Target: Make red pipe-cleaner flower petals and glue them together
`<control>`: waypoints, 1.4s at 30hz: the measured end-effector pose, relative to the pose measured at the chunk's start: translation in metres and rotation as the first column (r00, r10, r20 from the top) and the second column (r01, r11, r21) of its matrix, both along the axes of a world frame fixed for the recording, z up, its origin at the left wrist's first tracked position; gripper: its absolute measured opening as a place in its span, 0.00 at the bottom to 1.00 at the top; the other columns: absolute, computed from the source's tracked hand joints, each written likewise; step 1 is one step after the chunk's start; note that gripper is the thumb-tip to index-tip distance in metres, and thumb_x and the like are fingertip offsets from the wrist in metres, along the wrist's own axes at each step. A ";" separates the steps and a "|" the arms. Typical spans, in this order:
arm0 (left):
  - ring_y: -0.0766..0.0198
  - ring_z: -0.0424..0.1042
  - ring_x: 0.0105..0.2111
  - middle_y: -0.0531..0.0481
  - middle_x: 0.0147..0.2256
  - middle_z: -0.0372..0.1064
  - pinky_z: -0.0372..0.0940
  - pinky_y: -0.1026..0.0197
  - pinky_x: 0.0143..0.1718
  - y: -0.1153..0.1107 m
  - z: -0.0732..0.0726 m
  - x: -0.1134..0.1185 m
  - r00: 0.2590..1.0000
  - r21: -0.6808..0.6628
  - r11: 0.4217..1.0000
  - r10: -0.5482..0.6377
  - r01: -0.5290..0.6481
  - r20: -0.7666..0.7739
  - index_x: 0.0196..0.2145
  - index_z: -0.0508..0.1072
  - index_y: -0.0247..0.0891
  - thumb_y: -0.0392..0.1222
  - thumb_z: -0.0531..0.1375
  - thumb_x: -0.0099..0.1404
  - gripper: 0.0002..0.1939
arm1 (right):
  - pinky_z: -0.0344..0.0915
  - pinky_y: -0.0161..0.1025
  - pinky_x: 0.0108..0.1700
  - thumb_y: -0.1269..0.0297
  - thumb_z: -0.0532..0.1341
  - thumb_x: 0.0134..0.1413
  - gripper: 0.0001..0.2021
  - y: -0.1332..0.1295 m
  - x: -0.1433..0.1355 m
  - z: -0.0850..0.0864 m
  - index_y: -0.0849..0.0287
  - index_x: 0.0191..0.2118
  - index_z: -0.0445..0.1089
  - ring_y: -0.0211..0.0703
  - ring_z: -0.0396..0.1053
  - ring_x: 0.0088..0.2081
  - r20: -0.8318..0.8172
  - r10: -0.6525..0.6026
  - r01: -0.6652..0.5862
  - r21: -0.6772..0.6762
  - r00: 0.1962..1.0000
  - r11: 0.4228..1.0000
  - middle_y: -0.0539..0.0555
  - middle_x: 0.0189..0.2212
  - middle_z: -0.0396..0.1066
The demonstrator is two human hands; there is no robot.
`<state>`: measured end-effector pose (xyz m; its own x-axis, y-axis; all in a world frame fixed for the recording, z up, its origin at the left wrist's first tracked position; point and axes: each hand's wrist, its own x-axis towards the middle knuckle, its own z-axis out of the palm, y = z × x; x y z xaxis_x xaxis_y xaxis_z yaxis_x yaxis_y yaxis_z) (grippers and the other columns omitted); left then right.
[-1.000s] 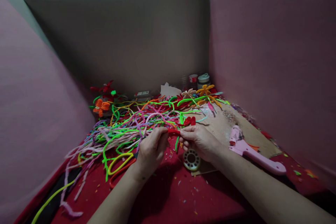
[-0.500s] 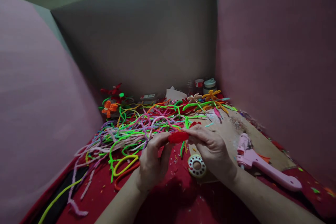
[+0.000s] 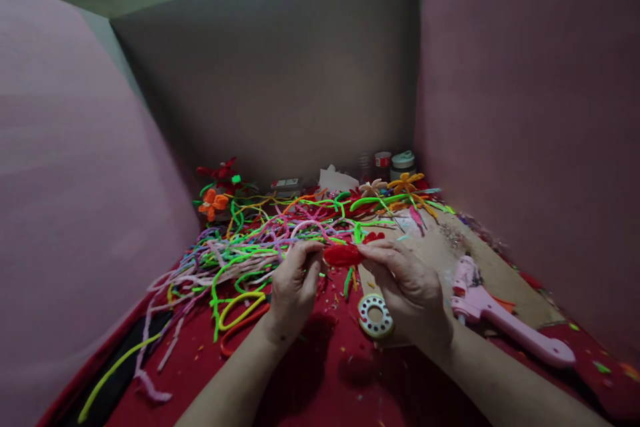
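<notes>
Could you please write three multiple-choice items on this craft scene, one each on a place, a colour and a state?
1. Where does the pink glue gun lie?
A. On the person's right, beside the right hand
B. On the far left among the pipe cleaners
C. Against the back wall

2. What colour is the pipe cleaner piece held between the two hands?
A. Yellow
B. Red
C. Purple

3. How is the left hand engaged?
A. Flat on the table
B. Gripping the glue gun
C. Fingertips pinching the end of the red piece

Answers:
1. A, since the gun rests on the cardboard sheet just right of the right hand.
2. B, since the piece between the fingertips is bright red.
3. C, since its fingers close on the piece's left end, raised off the red cloth.
</notes>
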<state>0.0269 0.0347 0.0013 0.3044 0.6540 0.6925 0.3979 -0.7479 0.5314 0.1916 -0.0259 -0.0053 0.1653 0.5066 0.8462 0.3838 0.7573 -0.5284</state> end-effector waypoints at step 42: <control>0.51 0.73 0.33 0.38 0.30 0.73 0.62 0.54 0.37 0.025 -0.005 0.104 0.570 0.032 0.956 0.201 -0.292 -0.797 0.33 0.72 0.33 0.38 0.51 0.59 0.11 | 0.66 0.36 0.23 0.66 0.60 0.42 0.09 0.038 0.033 0.010 0.58 0.32 0.61 0.35 0.66 0.20 -0.880 -0.029 -0.301 -0.193 0.475 0.934 0.47 0.24 0.67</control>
<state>0.1312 0.0597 -0.0035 0.5144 0.8347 0.1965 0.8533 -0.5211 -0.0204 0.2250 0.0125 0.0045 0.6262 0.7697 0.1243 -0.4827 0.5079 -0.7135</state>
